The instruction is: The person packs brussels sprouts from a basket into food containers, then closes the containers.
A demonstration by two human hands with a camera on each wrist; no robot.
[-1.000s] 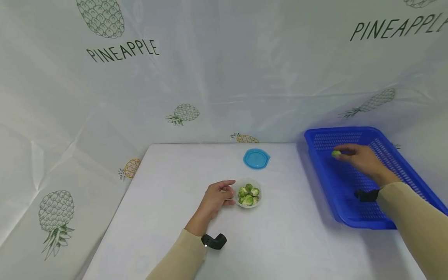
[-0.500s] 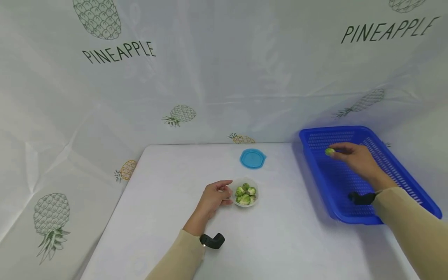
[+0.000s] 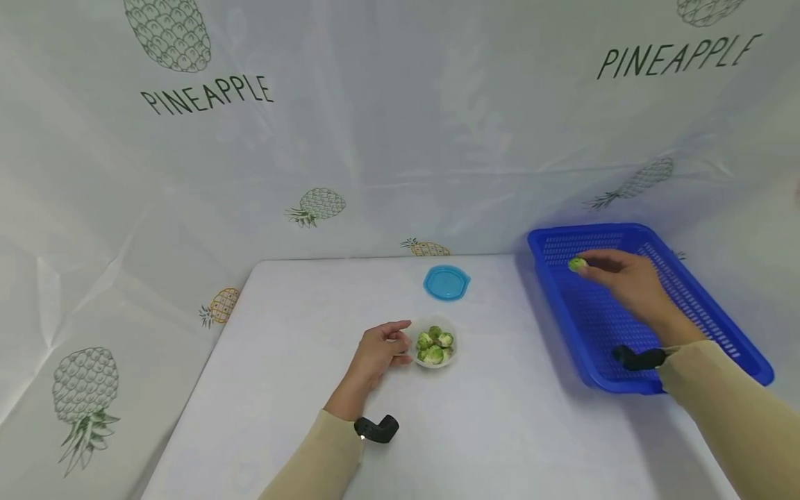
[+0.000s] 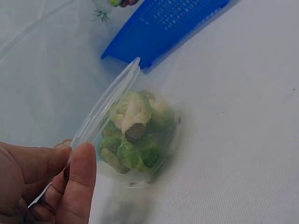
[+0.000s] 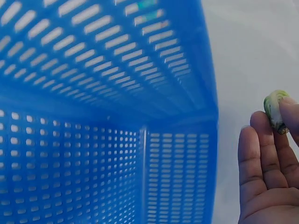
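My left hand (image 3: 380, 353) pinches the rim of a small clear plastic tub (image 4: 105, 109), which stands on the white table. Several Brussels sprouts (image 4: 140, 151) lie in it, one with its cut stem facing the left wrist camera. On the right, my right hand (image 3: 628, 285) pinches a single green Brussels sprout (image 3: 577, 264) between thumb and fingers, above the far part of the blue basket (image 3: 565, 340). The right wrist view shows the held sprout (image 5: 274, 109) apart from the basket wall.
A light blue lid (image 3: 446, 283) lies on the table (image 3: 487, 423) behind the tub. The blue basket, with slotted walls, stands at the right side. A white sheet (image 3: 387, 125) printed with pineapples hangs behind the table.
My right hand, still pinching the sprout, rises slightly and shifts left within the basket area. The left hand stays at the tub. The whole head view drifts a little.
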